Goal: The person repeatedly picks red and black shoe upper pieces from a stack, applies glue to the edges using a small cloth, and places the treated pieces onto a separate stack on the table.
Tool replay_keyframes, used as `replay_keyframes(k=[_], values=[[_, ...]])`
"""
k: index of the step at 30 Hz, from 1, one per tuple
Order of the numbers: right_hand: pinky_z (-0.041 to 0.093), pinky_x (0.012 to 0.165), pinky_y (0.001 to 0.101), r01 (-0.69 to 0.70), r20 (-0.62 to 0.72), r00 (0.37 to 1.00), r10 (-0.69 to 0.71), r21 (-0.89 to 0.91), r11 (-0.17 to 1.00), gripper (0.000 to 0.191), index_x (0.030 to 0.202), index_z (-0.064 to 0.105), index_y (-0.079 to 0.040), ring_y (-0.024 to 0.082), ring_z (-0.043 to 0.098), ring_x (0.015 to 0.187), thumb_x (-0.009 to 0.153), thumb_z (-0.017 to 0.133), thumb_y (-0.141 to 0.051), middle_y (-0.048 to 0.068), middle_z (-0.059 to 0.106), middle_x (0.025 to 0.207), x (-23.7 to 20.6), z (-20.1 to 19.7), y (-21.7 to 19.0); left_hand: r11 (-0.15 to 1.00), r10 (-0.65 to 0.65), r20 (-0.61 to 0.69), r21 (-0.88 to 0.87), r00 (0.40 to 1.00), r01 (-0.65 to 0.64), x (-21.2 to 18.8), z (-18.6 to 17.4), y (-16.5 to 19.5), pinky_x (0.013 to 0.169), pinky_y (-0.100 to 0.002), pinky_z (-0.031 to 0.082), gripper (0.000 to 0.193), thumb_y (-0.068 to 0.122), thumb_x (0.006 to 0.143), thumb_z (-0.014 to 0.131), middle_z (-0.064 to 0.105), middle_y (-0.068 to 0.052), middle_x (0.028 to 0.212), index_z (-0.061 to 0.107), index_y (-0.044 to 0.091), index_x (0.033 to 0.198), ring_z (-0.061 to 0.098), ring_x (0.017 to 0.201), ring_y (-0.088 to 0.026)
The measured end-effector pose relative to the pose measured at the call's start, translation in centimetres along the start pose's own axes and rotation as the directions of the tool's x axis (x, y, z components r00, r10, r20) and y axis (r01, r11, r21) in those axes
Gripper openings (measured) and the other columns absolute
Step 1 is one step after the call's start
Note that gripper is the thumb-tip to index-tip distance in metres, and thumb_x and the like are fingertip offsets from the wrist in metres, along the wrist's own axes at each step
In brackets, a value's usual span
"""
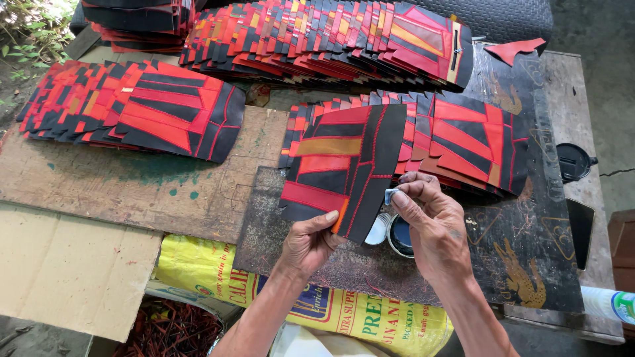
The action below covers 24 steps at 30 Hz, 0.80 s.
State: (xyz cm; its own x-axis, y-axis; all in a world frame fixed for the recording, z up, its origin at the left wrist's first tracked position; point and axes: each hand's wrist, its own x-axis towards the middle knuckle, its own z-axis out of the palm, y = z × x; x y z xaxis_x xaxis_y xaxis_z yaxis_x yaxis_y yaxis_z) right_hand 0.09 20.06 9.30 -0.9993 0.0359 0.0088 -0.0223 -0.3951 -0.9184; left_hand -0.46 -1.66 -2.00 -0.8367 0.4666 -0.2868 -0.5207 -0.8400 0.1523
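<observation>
Though pinched, panel (340, 168) above left hand (307, 241)

Daylit outdoor worn wooden table (569, 86), cardboard sheet (73, 264), concrete ground (589, 23), green weeds (33, 30) beyond.

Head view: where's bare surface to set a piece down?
Free: the brown board between the left stack and the cardboard sheet; the dark mat right of the right hand. Crowded: the top stack, the right stack, and round the tin beside the left hand.
</observation>
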Motion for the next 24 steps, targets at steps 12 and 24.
replay_keyframes(k=[12,24], values=[[0.049,0.090,0.0258,-0.013,-0.007,1.000,0.012,-0.132,0.991,0.010,0.096,0.072,0.001,0.011,0.056,0.104,0.090,0.075,-0.006,0.005,0.054,0.121,-0.8,0.2,-0.4,0.999,-0.006,0.007,-0.036,1.000,0.006,0.3,1.1,-0.2,0.078,-0.036,0.069,0.020,-0.002,0.099,0.059,0.073,-0.028,0.104,0.066,-0.018,0.109,0.076,0.091,-0.031],[0.047,0.091,0.0298,-0.025,0.026,0.999,0.038,-0.369,0.929,0.014,0.091,0.073,0.001,0.015,0.052,0.106,0.085,0.079,-0.010,0.004,0.051,0.118,-1.9,1.4,-0.7,0.998,0.038,-0.010,-0.054,0.999,-0.039,1.3,0.6,-0.1,0.084,-0.041,0.069,0.022,-0.001,0.099,0.058,0.071,-0.028,0.110,0.063,-0.019,0.110,0.075,0.097,-0.033]])
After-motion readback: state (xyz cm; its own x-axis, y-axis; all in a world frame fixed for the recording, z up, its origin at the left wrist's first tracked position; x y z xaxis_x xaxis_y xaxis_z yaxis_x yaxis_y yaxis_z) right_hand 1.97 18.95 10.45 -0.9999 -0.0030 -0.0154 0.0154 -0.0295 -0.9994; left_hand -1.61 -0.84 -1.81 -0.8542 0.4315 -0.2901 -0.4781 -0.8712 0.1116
